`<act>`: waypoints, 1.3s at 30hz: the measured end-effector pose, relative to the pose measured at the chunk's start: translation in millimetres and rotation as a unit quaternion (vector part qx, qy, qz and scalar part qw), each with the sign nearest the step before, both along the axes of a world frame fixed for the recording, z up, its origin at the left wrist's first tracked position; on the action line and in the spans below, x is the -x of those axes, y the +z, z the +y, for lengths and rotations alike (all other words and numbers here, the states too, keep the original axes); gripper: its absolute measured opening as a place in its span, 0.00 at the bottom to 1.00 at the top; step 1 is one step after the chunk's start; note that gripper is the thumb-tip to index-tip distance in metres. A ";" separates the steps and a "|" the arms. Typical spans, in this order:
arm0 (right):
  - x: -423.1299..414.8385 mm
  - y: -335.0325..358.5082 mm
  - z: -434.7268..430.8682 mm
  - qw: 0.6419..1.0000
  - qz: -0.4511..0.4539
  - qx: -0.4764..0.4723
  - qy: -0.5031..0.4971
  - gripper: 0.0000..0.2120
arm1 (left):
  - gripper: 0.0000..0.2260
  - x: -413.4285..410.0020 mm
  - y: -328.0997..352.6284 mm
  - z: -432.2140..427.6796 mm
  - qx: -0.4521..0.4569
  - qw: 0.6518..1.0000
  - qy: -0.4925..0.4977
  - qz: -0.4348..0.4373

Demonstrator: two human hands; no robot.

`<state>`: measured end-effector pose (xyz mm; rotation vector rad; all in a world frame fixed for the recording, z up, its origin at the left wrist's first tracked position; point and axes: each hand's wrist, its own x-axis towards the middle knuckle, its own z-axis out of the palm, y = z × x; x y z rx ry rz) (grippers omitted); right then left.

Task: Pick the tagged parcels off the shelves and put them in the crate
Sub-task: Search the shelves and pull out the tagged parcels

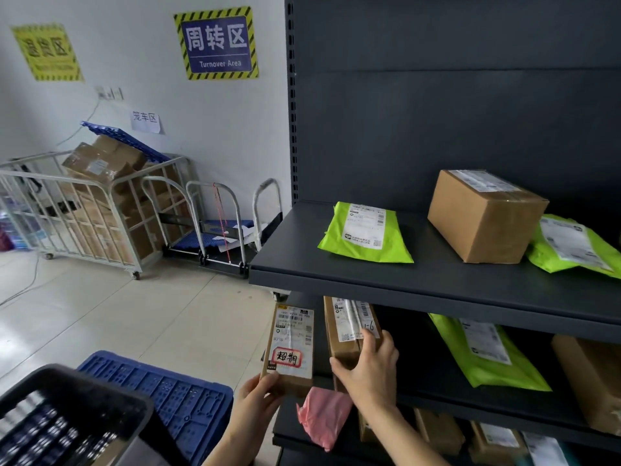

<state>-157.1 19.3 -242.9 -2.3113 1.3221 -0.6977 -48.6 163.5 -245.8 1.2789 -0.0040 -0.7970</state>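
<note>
The left hand [258, 393] is clamped on the lower end of a narrow cardboard parcel [290, 348] that carries a red-bordered handwritten tag [286, 358]. The parcel is held upright in the air just off the shelf's left edge. The right hand [368, 368] is wrapped around a second brown box [349, 327] that stands on the middle shelf [437, 395], with its fingers [386, 344] over the box's right edge and its thumb on the near face.

The dark crate [70, 408] sits low at the left, near the left hand, with a blue pallet [174, 391] behind it.

The main risk lies in the left grip: it pinches only the bottom end, so the tall parcel could tip or slip out on a swing toward the crate. The second box shows a scrawled mark on its label but no red tag that I can make out, so pulling it may put the wrong item in the crate. A pink bag [324, 417] hangs over the shelf edge just below the right wrist, and a careless pull could knock it to the floor.
</note>
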 end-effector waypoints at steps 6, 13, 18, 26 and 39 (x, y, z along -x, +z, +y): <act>18.4 -9.6 5.5 0.999 0.001 0.038 0.003 0.40 | 0.05 -4.5 1.2 14.7 0.001 1.000 0.019 -0.004; 61.3 -15.8 4.1 0.999 -0.020 0.022 0.034 0.34 | 0.07 18.4 15.1 30.1 0.010 0.997 0.046 -0.061; 117.7 -12.6 -7.8 0.998 -0.003 -0.026 0.052 0.31 | 0.07 69.4 24.4 28.8 0.026 0.994 0.062 -0.092; 219.9 -13.2 -39.2 0.995 0.032 -0.073 0.051 0.30 | 0.13 170.4 24.6 -7.3 0.036 0.995 0.034 -0.087; 290.3 -12.8 -120.0 0.988 0.074 -0.129 0.039 0.26 | 0.10 223.2 -8.4 -129.0 -0.063 0.997 -0.033 -0.016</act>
